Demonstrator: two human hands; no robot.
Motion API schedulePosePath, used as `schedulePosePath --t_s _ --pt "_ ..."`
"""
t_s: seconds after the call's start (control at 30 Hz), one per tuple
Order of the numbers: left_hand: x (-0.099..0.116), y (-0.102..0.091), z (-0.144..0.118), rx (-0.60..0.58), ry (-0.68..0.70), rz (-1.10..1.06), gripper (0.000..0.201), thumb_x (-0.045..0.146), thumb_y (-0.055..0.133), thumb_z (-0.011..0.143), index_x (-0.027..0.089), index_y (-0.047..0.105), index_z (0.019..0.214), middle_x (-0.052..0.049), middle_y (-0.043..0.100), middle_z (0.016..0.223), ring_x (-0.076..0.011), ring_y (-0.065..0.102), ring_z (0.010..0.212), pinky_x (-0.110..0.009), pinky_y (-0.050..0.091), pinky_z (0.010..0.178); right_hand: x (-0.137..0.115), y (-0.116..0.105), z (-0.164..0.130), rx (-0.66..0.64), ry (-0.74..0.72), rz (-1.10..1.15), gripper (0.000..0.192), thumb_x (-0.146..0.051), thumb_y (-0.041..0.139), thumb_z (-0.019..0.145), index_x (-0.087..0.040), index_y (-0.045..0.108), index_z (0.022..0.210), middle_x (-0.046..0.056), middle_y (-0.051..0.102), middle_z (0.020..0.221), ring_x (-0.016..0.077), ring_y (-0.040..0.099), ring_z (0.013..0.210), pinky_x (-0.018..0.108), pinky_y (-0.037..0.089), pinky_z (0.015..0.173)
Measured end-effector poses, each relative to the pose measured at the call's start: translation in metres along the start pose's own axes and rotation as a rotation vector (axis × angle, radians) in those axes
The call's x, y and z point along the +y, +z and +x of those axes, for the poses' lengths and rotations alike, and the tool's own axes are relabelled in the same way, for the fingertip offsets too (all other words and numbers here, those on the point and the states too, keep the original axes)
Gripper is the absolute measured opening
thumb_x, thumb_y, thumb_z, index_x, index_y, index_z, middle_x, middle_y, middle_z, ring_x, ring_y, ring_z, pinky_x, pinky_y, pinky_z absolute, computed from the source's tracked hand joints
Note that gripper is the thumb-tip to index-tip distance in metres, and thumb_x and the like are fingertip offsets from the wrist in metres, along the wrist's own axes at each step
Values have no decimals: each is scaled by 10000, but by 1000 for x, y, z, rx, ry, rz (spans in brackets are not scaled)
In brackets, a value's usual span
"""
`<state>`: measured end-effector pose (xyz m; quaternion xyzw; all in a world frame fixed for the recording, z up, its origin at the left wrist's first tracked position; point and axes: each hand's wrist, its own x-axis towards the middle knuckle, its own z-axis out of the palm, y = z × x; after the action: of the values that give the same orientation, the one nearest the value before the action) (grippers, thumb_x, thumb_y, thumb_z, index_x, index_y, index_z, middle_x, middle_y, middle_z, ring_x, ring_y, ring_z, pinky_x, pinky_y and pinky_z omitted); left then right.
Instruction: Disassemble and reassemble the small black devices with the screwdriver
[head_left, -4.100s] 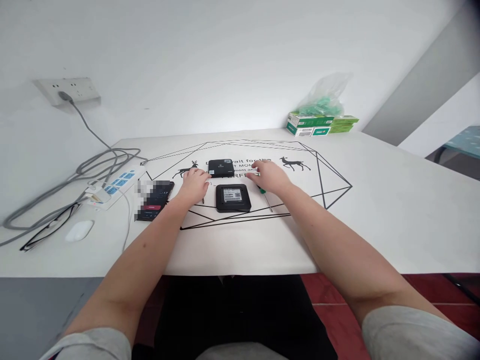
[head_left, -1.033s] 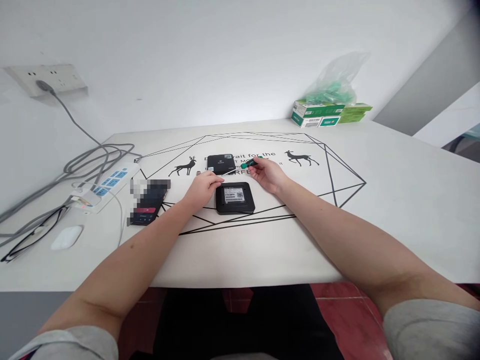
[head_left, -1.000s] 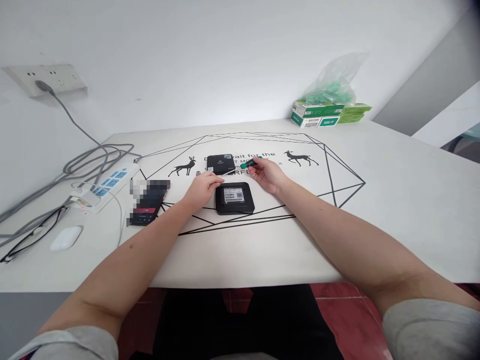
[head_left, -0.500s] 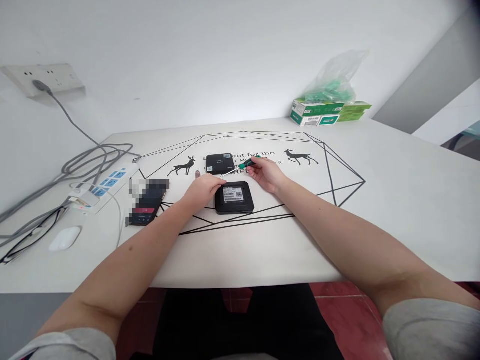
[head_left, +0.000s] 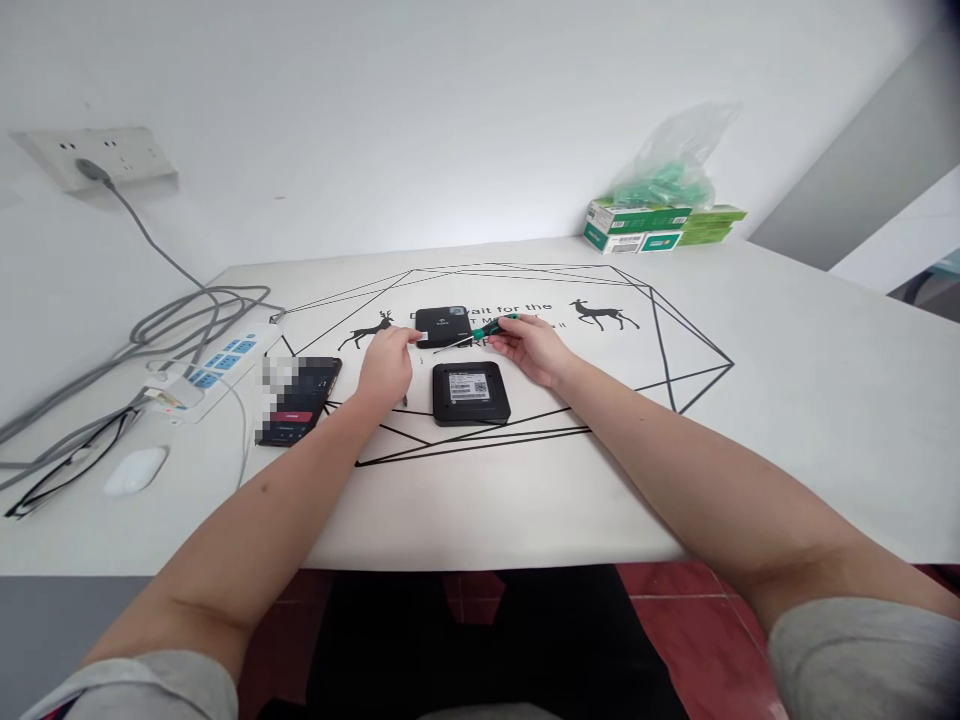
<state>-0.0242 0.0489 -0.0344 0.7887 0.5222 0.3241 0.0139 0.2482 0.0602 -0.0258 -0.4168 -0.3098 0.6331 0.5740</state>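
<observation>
At the far left of the surface point(head_left: 787, 400) lie grey cables point(head_left: 150, 335), a white power strip point(head_left: 214, 365), a pair of glasses point(head_left: 60, 470) and a white mouse point(head_left: 135, 470). Next comes a dark phone point(head_left: 296, 398), face up, just left of the left hand point(head_left: 386, 362). That hand rests on the surface with its fingers curled and the fingertips point(head_left: 411, 337) pinched together; whether they hold anything is too small to tell. Just beyond them sits a small black box point(head_left: 442, 325), and nearer the person, between the two hands, lies a second black box with a label point(head_left: 470, 392), touched by neither hand. The right hand point(head_left: 529, 347) is closed around the green handle of a screwdriver point(head_left: 480, 330), whose thin shaft points left and ends near the left fingertips, above the labelled box. At the far right corner stand green and white cartons point(head_left: 652, 230) with a plastic bag point(head_left: 667, 165) on top.
</observation>
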Motion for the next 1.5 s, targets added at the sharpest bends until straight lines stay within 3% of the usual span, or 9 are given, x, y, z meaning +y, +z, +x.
schedulePosePath --t_s 0.2,0.43,0.6,1.0,1.2,1.33,1.5 --pt "1 5 -1 -96 -187 176 399 41 484 968 255 784 1120 -106 784 1233 -347 638 1249 -532 511 1059 3 4 -6 -73 -25 -121 196 -23 638 1019 -153 713 893 44 798 766 103 788 690 177 691 715" --pt "-3 15 -3 -81 -152 108 317 98 552 944 268 810 1014 -146 761 1200 -414 563 1274 -637 492 1024 7 4 -8 -169 -28 -140 113 -47 777 941 -151 734 936 55 800 780 124 807 714 189 697 727" --pt "-10 19 -4 -73 -122 63 304 163 589 940 296 842 1042 -147 738 1211 -419 532 1262 -657 495 1026 9 3 -6 -146 -31 -121 163 -74 859 883 -161 724 916 50 793 789 124 803 725 193 697 742" --pt "1 14 -4 -85 -142 30 289 102 592 924 269 827 941 -114 748 1233 -396 535 1305 -656 483 1083 1 4 -7 -42 -15 9 130 -93 705 969 -166 707 862 45 779 737 105 731 633 183 629 638" --pt "8 7 -4 -53 4 -85 274 120 571 965 256 809 961 -82 773 1160 -323 602 1258 -570 479 1165 -2 3 -10 -81 25 14 70 -135 710 942 -153 742 883 19 732 655 96 674 555 180 573 568" --pt "13 3 -6 -144 154 -213 226 224 577 1006 247 796 1055 -86 776 1191 -285 657 1232 -507 507 1174 -1 3 -13 -178 37 -36 19 -142 748 891 -154 762 886 22 751 663 101 665 536 196 564 558" --pt "14 -3 -8 -290 195 -369 355 236 574 977 256 763 1278 -87 757 1386 -288 657 1365 -524 472 1256 0 4 -14 -199 18 -78 73 -171 833 845 -165 762 861 8 732 653 94 620 519 208 532 527"
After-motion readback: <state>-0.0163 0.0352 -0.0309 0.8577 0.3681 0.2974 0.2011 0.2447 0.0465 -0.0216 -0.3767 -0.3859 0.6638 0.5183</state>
